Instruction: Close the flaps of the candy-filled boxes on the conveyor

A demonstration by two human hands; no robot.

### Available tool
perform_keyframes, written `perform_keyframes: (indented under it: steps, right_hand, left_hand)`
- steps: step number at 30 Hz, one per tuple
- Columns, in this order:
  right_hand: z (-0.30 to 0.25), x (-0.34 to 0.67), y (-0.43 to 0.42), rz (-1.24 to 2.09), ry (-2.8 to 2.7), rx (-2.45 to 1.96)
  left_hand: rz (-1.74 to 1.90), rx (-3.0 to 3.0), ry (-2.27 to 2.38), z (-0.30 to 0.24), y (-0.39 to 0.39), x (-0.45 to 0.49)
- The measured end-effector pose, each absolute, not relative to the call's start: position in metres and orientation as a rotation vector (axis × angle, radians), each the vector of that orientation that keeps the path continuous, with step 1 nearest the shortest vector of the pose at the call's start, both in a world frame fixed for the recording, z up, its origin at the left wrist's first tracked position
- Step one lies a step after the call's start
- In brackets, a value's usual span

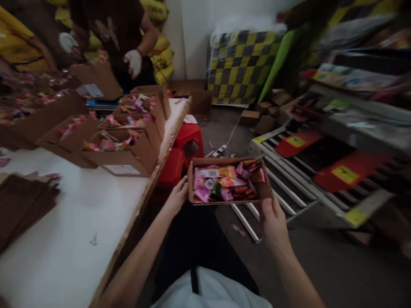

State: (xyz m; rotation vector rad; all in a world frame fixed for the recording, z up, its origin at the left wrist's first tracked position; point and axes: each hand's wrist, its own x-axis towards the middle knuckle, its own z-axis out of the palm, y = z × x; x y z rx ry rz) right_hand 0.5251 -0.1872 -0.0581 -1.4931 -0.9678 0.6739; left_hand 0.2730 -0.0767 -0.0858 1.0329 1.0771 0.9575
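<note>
Between my hands is an open cardboard box [224, 202], held in the air in front of my body, level or nearly so. Small wrapped packets [221, 182] in pink, orange and purple fill it. My left hand [177, 197] grips the box's left end, its fingers partly hidden behind the cardboard. At the right end my right hand [272, 218] holds on, the thumb at the near corner and the other fingers mostly out of sight underneath or behind.
A white table [96, 239] on the left bears filled boxes [122, 158] and flattened cardboard [25, 205]. Red stools [191, 134] stand by its edge. To the right is a roller conveyor [285, 188]. A co-worker's gloved hand [134, 63] is across the table.
</note>
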Motion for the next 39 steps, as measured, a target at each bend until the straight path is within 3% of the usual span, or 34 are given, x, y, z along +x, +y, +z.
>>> perform_keyframes:
  steps: [7, 13, 23, 28, 33, 39]
  right_hand:
    - [-0.085, 0.616, -0.265, 0.39, -0.705, -1.771]
    - [-0.066, 0.669, -0.271, 0.339, -0.965, -1.726]
    - [-0.024, 0.688, -0.227, 0.522, -1.835, -1.936]
    - [-0.037, 0.694, -0.209, 0.605, -1.734, -2.004]
    - [-0.047, 0.692, -0.201, 0.588, -1.445, -2.146]
    - [-0.043, 0.654, -0.215, -0.022, -1.432, -2.309]
  left_hand:
    - [0.774, 1.154, 0.93, -0.104, -0.096, 0.44]
    - [0.79, 1.457, 0.75, -0.053, -0.09, 0.446]
    - [-0.081, 2.528, 0.85, -0.021, -0.072, 0.511]
    - [-0.267, 2.557, 0.737, -0.015, -0.054, 0.518]
    - [-0.208, 2.182, 0.671, -0.014, -0.048, 0.497]
    - [0.201, 2.748, 1.055, -0.018, -0.094, 0.495]
